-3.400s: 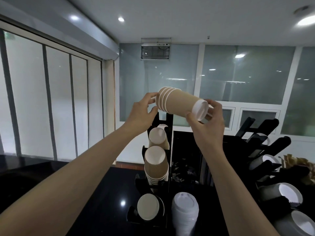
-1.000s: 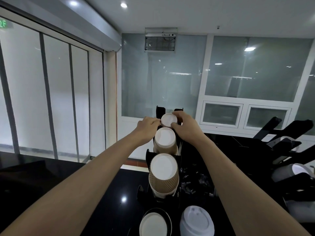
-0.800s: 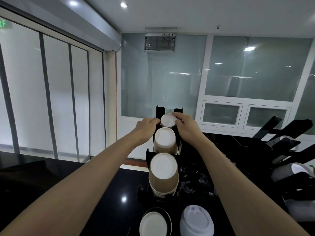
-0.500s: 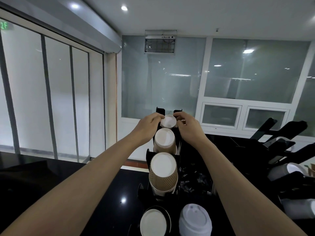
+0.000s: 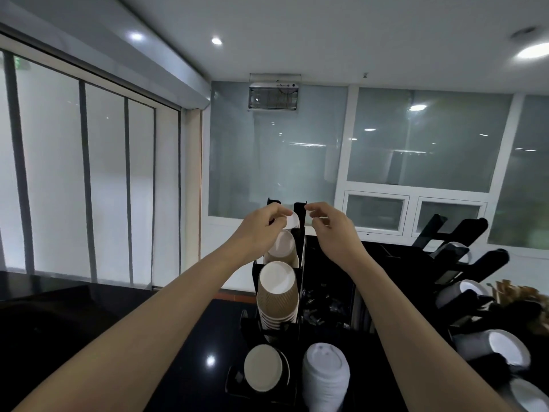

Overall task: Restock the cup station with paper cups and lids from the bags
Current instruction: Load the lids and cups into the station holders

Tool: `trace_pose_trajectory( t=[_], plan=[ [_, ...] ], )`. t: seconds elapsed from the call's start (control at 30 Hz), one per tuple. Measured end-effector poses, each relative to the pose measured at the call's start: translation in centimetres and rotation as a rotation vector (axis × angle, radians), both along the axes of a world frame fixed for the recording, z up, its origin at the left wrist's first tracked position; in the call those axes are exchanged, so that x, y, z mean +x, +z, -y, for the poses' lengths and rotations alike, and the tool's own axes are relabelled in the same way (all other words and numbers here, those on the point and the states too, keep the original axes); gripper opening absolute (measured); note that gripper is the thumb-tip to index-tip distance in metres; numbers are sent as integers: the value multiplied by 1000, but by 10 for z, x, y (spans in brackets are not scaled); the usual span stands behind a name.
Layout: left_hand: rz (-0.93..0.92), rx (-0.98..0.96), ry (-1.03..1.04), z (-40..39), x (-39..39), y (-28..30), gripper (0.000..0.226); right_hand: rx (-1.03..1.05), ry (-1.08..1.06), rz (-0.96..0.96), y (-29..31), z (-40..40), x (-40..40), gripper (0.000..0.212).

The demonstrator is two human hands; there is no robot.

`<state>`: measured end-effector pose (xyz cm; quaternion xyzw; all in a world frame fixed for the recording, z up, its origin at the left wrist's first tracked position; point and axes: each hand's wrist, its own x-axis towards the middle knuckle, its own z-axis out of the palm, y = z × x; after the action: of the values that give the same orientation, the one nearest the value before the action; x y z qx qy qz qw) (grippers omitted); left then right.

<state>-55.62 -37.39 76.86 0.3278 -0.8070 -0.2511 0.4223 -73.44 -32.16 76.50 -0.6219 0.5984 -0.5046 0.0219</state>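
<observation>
A black cup rack (image 5: 299,209) stands on the dark counter. In its top slot lies a stack of small paper cups (image 5: 293,223), white bottom facing me. My left hand (image 5: 261,230) holds that stack from the left, fingers curled against it. My right hand (image 5: 329,230) hovers just right of the rack's post, fingers loosely curled, holding nothing. Lower slots hold a second cup stack (image 5: 282,248) and ribbed brown cups (image 5: 277,295). At the bottom sit a cup in a black ring (image 5: 263,371) and a stack of white lids (image 5: 325,379).
A second black dispenser (image 5: 463,233) with angled arms stands at the right and holds grey cups (image 5: 502,352). Brown stirrers or packets (image 5: 517,294) sit behind it. Glass partitions and a window wall close off the back and the left.
The cup stack I held in the air went into the rack's top slot. In the last half second my right hand came off it to the right; my left hand stays on it.
</observation>
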Motion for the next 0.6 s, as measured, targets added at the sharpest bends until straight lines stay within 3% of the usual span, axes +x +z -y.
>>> trace_pose_trajectory(
  t=[0.6],
  plan=[
    [-11, -140, -88, -127, 13, -33, 28, -88, 46, 141, -53, -117, 21, 31]
  ],
)
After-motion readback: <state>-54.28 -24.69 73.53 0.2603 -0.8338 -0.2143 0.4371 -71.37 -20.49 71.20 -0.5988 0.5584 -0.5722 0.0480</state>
